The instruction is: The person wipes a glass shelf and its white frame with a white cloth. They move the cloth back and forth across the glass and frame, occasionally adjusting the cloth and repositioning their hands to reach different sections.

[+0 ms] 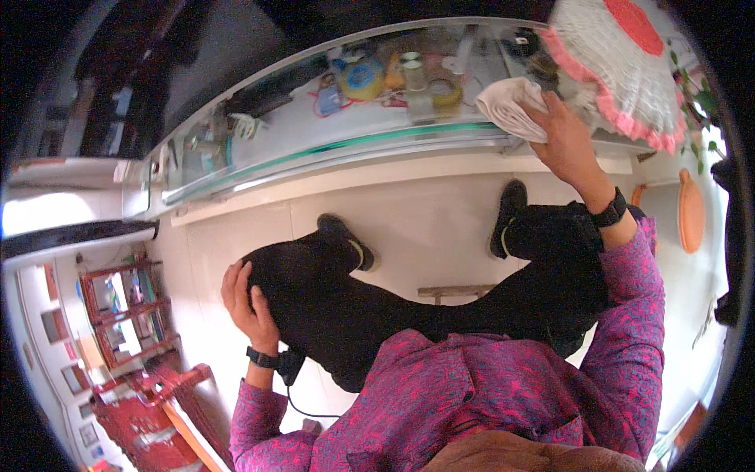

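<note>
My right hand holds a folded white cloth at the right end of a low glass-topped cabinet. Through the glass show a roll of yellowish tape, a round blue and yellow item and other small things. Just right of the cloth, a white crocheted cover with a pink ruffled edge hangs over the cabinet's end. My left hand rests on my knee in black trousers, fingers slightly bent, holding nothing.
Pale floor tiles lie below the cabinet. At the lower left stand a red wooden chair and a shelf with glass panes. An orange oval object and a leafy plant are at the right. A cable trails from my left wrist.
</note>
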A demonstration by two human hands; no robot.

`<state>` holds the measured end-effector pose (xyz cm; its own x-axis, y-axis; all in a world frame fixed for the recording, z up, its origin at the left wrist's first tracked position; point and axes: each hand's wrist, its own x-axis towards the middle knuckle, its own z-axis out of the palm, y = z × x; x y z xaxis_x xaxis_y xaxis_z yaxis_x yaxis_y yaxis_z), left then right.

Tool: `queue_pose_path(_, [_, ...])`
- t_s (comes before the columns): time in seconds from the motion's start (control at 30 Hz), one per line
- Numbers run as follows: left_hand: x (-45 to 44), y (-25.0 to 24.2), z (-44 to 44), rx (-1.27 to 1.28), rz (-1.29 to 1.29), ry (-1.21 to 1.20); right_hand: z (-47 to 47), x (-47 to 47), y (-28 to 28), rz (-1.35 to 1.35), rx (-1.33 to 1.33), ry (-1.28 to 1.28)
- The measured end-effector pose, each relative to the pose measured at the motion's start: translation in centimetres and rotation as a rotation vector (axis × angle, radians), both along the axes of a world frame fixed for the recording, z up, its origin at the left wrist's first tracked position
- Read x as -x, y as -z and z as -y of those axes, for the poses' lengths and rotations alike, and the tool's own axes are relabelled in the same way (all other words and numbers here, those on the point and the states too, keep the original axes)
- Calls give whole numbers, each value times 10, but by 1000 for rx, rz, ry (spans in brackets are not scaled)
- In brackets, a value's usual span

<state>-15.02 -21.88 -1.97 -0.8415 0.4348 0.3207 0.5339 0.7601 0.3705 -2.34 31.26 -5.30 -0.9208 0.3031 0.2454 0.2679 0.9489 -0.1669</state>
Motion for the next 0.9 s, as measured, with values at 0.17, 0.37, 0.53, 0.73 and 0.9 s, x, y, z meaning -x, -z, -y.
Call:
queue_pose_path(0.17, [-24,9,4,-62,-84,6,42,16,12,2,-67,-187])
queue_pose_path(0.37, [-28,16,8,-93,-125,-2,102,67,27,-22,-62,-339])
queue_pose_path(0.53, [-28,20,11,-138,-120,5,167,126,35,-87,17,-404])
queue_pose_path(0.73, [-24,21,9,-221,-96,22,252,209,31,-129,129,-486])
queue_pose_path(0.9, [-23,20,7,-247,-96,14,261,223,17,-22,229,-450])
